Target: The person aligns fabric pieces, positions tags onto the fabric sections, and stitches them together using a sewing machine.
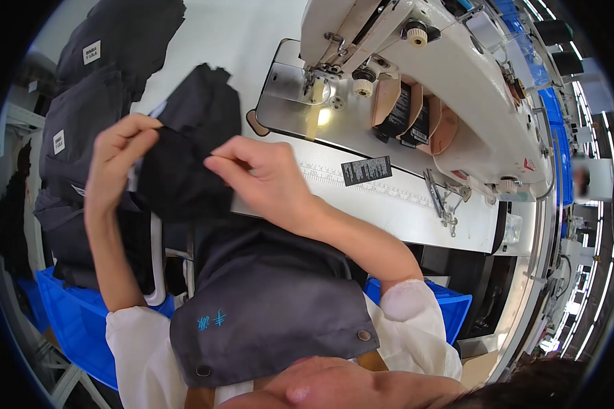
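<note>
The left hand [124, 155] was nearly closed, thumb and fingertips pinching the left side of a dark cloth piece [191, 153]. The right hand [260, 178] had its thumb and forefinger drawn together on the same cloth, at its right side, the other fingers curled in. The cloth hung bunched and creased between them, by the near edge of the bench [228, 41] toward its left end; whether it touched the surface could not be told. A pale strip [158, 109] showed at its upper left side, close to the left hand.

Left of the cloth lay piles of dark fabric [92, 129], with small white labels. To its right stood a sewing machine [450, 68]. Near the bench's near edge, a black printed label [366, 171] lay flat over the ruler markings [320, 174], with metal snips [432, 192] farther right. More black labels [416, 123] sat in a pinkish holder [387, 95] beside the machine.
</note>
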A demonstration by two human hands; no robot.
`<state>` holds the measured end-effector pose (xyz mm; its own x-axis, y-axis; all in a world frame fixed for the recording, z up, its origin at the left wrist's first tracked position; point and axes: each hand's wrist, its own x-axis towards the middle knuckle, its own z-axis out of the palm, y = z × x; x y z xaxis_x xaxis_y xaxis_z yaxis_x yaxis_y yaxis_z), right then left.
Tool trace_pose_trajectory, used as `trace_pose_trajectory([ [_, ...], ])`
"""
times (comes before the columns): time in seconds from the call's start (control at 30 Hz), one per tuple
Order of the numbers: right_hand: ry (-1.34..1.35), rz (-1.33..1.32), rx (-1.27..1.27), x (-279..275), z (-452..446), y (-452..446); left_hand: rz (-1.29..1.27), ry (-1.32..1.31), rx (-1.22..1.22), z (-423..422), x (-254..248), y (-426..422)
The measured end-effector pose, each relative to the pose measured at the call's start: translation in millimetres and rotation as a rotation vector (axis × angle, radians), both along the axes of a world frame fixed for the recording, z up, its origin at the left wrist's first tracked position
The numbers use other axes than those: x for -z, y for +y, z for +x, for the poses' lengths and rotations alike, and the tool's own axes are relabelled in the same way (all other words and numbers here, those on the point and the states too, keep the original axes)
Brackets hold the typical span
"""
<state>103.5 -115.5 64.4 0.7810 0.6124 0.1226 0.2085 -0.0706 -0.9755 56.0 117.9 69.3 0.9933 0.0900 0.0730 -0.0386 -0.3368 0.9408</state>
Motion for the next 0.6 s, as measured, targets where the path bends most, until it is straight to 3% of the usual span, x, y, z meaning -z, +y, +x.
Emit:
trace_pose_trajectory([
  [0.1, 0.211, 0.274, -0.049, 5, 6, 30, 0.945, -0.357, -0.141, -1, -69, -25],
  [0.17, 0.282, 0.204, -0.042, 14, 13, 25, 1.300, -0.506, -0.105, 25, -74, -43],
  [0.2, 0.316, 0.170, -0.038, 20, 17, 20, 1.320, -0.563, -0.015, 44, -64, -51],
  [0.3, 0.508, -0.125, 0.001, 32, 37, -19, 0.968, -0.579, 0.352, 110, -1, -63],
  [0.37, 0.617, -0.148, 0.049, 33, 48, -43, 0.665, -0.422, 0.484, 145, 32, -77],
  [0.4, 0.672, -0.157, 0.070, 33, 53, -51, 0.378, -0.230, 0.520, 161, 44, -84],
  [0.5, 0.704, -0.239, 0.106, 30, 69, -66, 0.229, -0.003, 0.530, 183, 51, -100],
  [0.6, 0.753, -0.239, 0.104, 30, 78, -71, 0.255, -0.079, 0.477, 191, 52, -107],
])
